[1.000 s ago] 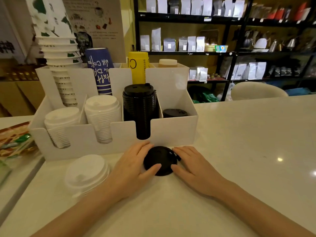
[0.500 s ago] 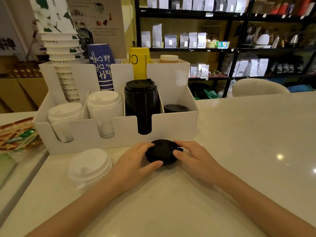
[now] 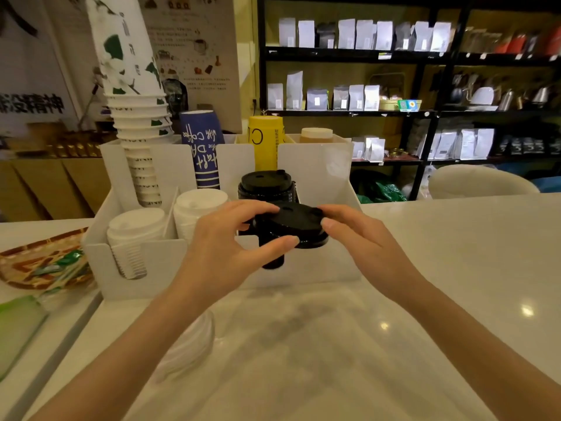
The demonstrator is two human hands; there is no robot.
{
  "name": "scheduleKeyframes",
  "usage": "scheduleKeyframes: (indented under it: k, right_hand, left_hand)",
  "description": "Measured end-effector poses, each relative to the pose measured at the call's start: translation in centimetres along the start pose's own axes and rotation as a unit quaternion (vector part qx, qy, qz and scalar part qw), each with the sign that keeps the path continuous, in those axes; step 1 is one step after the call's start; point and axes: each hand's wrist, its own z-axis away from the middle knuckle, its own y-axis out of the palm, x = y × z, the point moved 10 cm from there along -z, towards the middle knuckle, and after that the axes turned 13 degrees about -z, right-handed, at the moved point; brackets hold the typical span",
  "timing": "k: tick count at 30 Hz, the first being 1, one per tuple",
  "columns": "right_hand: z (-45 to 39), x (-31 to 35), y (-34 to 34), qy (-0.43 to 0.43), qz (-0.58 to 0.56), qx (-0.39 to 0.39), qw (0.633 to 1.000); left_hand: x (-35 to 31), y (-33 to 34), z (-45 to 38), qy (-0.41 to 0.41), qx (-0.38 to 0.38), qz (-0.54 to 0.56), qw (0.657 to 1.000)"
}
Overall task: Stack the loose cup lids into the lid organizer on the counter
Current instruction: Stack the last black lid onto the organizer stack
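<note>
Fingers [image 3: 267, 211] on the left hand [image 3: 224, 250] are curled around the near-left edge of a black lid [image 3: 290, 223], thumb pinching it from the front, and the right hand [image 3: 361, 238] has its fingertips pressed against the lid's right rim, so both hands are holding it up off the counter [image 3: 334, 344]. Looks like it could be a couple of black lids nested together, hard to say for sure. The lid sits in the air right in front of the white lid organizer [image 3: 318, 262], about level with the front wall, just below and in front of the tall black lid stack [image 3: 266, 185] in the 3rd slot from the left. The 2 left slots hold white lid stacks [image 3: 136, 226], pretty full. The far-right slot is mostly hidden behind the right hand. A loose pile of white lids [image 3: 188, 344] sits on the counter under the left forearm, blurry. Behind the lid slots the organizer carries paper cups: a tall white-and-green stack [image 3: 136, 117], a blue cup [image 3: 202, 147], a yellow one [image 3: 265, 141] and a tan one [image 3: 315, 135]. Off to the left there's a patterned tray [image 3: 33, 262] with some packets on it.
</note>
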Motion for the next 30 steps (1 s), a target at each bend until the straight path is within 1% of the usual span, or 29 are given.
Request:
scheduleKeyframes:
  k: [3, 7, 9, 12, 15, 18, 20, 23, 30]
  right_hand:
    - [-1.9, 1.5, -0.1, -0.017, -0.03, -0.028, 0.999]
    - [-4.3, 2.3, -0.6, -0.033, -0.103, -0.087, 0.99]
    - [-5.5, 2.7, -0.5, -0.046, -0.125, -0.102, 0.986]
    - [-7.2, 2.8, 0.0, -0.058, -0.123, -0.109, 0.985]
    - [-8.5, 2.0, 1.0, -0.037, -0.126, -0.086, 0.988]
    - [-9.4, -0.2, 2.1, 0.035, -0.14, -0.057, 0.988]
    - [-9.7, -1.0, 2.4, 0.06, -0.132, -0.049, 0.988]
    - [-10.0, -1.7, 2.3, 0.069, -0.153, -0.056, 0.984]
    - [-10.2, -2.1, 1.9, 0.056, -0.126, -0.053, 0.989]
  left_hand:
    - [0.1, -1.5, -1.9, -0.001, -0.038, 0.016, 0.999]
    - [0.6, -2.3, -4.3, 0.0, -0.065, 0.027, 0.998]
    - [1.2, -2.4, -5.3, -0.011, -0.08, 0.036, 0.996]
    - [2.4, -2.0, -6.1, -0.035, -0.109, 0.026, 0.993]
    - [3.7, -1.2, -6.5, -0.051, -0.126, -0.007, 0.991]
    - [4.9, -0.5, -6.7, -0.072, -0.123, -0.022, 0.99]
    - [5.7, -0.1, -6.8, -0.087, -0.118, -0.023, 0.989]
    - [5.9, 0.4, -6.7, -0.093, -0.108, -0.036, 0.989]
    - [6.1, 1.1, -6.7, -0.107, -0.075, -0.047, 0.99]
